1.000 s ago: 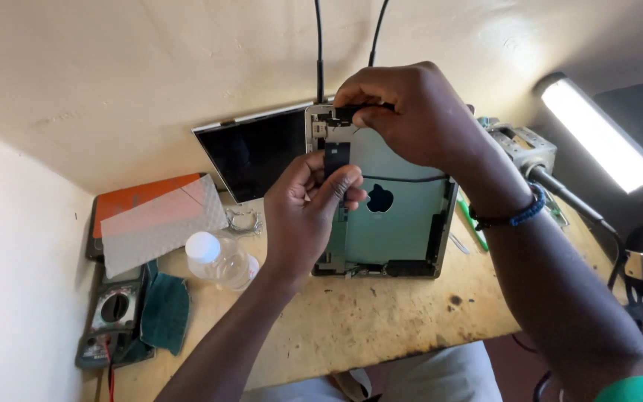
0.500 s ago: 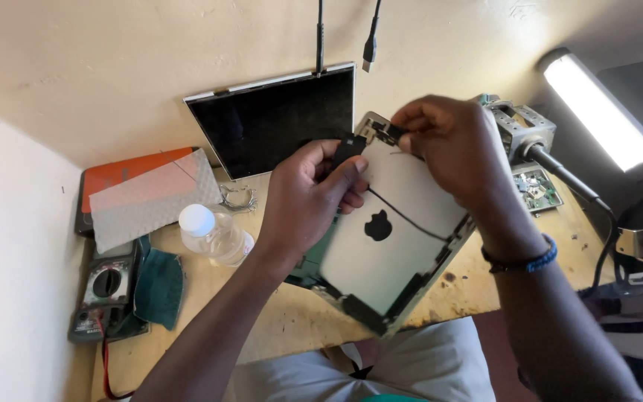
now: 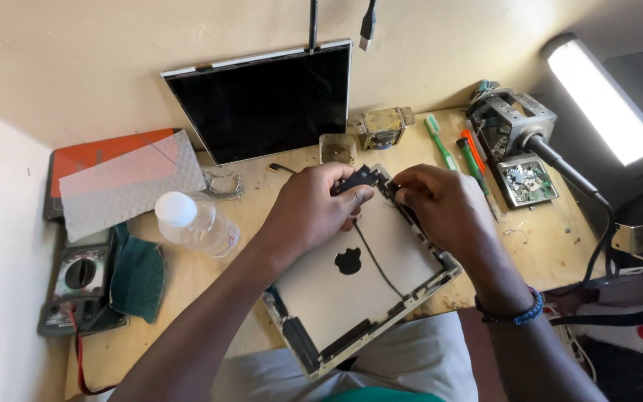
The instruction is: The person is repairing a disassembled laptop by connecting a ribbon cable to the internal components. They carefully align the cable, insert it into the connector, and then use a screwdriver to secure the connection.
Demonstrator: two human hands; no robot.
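An opened tablet shell [image 3: 351, 298] lies tilted on the wooden bench, its silver inner back showing a dark logo and a thin black cable. My left hand [image 3: 314, 212] pinches a small black part [image 3: 357, 179] at the shell's far corner. Just to the right, my right hand [image 3: 440, 205] has its fingertips on the same far edge of the shell, close to that black part. A blue bead bracelet sits on my right wrist.
A dark screen panel [image 3: 262, 97] leans on the wall. A clear bottle with a white cap [image 3: 195, 223], a multimeter [image 3: 76, 283], a green cloth and an orange case lie left. Toothbrush, screwdrivers, a parts tray [image 3: 526, 182] and a lamp [image 3: 604, 100] are right.
The view has swung down and closer. The tablet shell went from held up near the wall to lying tilted on the bench, and both hands came down to its far corner.
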